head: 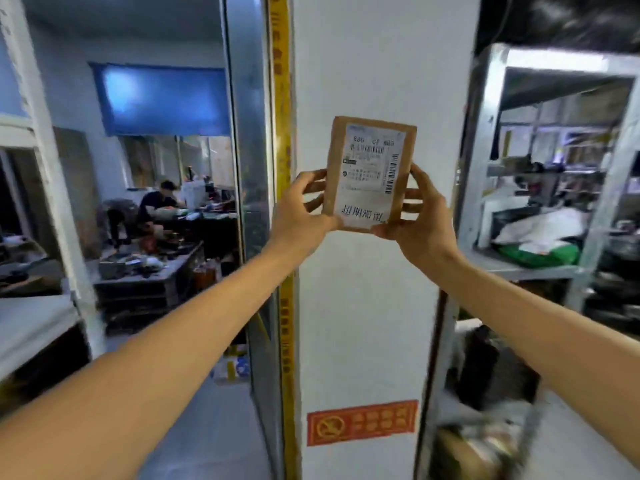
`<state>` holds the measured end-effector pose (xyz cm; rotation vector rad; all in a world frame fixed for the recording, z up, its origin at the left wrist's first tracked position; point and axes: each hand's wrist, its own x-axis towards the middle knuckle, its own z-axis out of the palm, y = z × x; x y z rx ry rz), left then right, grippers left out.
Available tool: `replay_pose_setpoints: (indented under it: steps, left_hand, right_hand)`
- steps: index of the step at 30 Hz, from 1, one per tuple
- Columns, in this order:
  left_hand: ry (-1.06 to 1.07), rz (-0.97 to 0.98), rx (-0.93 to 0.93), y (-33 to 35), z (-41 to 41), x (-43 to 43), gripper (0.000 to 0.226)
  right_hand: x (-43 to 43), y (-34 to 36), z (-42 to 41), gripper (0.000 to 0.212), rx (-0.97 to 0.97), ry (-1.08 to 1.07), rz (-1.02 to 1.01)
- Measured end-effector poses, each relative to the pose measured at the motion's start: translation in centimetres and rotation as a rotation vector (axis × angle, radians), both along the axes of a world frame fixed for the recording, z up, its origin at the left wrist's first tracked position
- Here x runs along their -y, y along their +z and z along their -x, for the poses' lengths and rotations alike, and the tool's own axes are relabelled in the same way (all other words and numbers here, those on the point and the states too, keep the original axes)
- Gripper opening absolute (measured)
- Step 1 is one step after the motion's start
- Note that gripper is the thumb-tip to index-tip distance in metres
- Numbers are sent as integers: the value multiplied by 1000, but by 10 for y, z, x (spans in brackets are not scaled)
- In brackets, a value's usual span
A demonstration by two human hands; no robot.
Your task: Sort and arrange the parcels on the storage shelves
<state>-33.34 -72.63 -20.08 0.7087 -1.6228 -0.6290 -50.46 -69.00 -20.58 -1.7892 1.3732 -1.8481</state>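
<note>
A small brown cardboard parcel (370, 173) with a white shipping label and barcodes is held upright in front of a white pillar (374, 306). My left hand (299, 207) grips its lower left edge, thumb on the front near the bottom corner. My right hand (417, 211) grips the lower right edge, fingers behind it. Both arms are stretched forward at chest height.
A metal storage shelf (519, 268) at the right holds white and green bagged parcels (540, 237); more parcels lie on the floor below it. Another shelf (31, 320) stands at the left. A person sits at a cluttered desk (159, 206) beyond the doorway.
</note>
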Motion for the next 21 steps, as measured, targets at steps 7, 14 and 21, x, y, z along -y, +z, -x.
replay_pose_setpoints:
  steps: [7,14,21]
  left_hand:
    - [-208,-110,13,-61,158,16,65]
    - [-347,-171,131,-103,297,21,69]
    - [-528,-218,205,-162,426,35,72]
  right_hand:
    - [-43,-41,140,99,-152,-327,-100]
    - [-62,-85,261,104,-144,-564,-217]
    - [-67,-154,368,110,-47,-761,-311]
